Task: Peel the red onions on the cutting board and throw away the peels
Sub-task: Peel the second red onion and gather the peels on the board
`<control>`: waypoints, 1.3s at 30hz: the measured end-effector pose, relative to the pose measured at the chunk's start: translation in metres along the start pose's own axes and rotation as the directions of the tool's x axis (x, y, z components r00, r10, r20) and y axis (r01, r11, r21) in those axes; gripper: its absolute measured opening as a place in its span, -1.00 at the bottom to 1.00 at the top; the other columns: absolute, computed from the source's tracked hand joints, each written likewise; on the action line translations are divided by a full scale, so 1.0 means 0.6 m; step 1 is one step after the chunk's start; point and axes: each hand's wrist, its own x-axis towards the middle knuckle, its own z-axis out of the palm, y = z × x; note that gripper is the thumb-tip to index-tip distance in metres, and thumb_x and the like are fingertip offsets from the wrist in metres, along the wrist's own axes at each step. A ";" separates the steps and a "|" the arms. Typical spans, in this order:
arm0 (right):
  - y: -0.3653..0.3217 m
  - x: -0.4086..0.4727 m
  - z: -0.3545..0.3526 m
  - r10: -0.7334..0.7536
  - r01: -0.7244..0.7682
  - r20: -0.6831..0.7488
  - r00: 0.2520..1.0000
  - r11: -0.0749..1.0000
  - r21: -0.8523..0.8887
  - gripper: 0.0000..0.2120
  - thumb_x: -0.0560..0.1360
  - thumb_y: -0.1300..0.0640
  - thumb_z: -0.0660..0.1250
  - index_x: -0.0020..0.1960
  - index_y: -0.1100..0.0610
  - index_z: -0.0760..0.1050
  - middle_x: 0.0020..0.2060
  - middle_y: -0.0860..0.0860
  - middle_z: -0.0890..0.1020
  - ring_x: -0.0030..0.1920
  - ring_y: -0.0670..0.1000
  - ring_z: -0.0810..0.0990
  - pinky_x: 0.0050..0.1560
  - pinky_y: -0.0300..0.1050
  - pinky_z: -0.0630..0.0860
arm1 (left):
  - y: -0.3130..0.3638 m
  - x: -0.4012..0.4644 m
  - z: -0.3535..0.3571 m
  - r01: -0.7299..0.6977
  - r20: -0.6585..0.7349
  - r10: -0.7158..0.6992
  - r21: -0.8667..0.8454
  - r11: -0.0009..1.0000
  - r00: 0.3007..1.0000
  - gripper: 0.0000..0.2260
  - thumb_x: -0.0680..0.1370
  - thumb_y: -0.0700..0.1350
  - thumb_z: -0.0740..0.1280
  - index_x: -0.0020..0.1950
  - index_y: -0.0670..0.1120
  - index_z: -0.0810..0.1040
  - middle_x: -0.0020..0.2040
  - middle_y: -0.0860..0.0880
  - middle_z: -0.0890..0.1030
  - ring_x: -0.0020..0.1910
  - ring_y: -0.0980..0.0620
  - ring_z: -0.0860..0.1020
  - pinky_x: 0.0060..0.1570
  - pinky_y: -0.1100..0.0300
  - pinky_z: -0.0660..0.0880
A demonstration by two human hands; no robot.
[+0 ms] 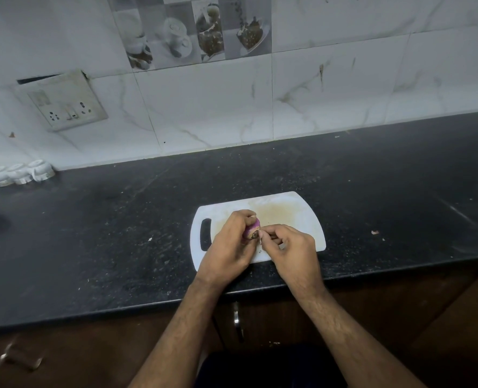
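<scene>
While L hand (230, 245) grips onion (252, 230) — R hand (291, 245) adjacent

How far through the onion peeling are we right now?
Mid-peel. The left hand holds a small purple-red onion over the white plastic cutting board, partly stripped; the right hand pinches skin at its end. No other onions visible. Discarding the peels remains.

The cutting board (293, 208) looks like smooth white plastic, matt, with a yellowish stain across its middle. Under it the tabletop (120, 233) is dark speckled stone with a dull sheen. Behind the board, the wall tiles (330, 88) are glossy, marble-veined. Held above the board, the red onion (252, 229) shows smooth, slightly shiny purple skin.
</scene>
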 end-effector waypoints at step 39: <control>-0.003 0.017 -0.001 0.070 -0.068 0.109 0.992 0.997 -0.028 -0.87 0.64 0.03 0.34 0.08 -0.01 0.66 -0.05 -0.19 0.68 -0.03 -0.21 0.62 -0.06 -0.43 0.51 | 0.001 0.003 -0.002 0.020 0.003 -0.020 0.085 0.996 1.000 -0.67 0.62 -0.07 0.42 0.36 -0.07 0.49 0.28 0.07 0.42 0.20 0.27 0.45 0.21 0.30 0.45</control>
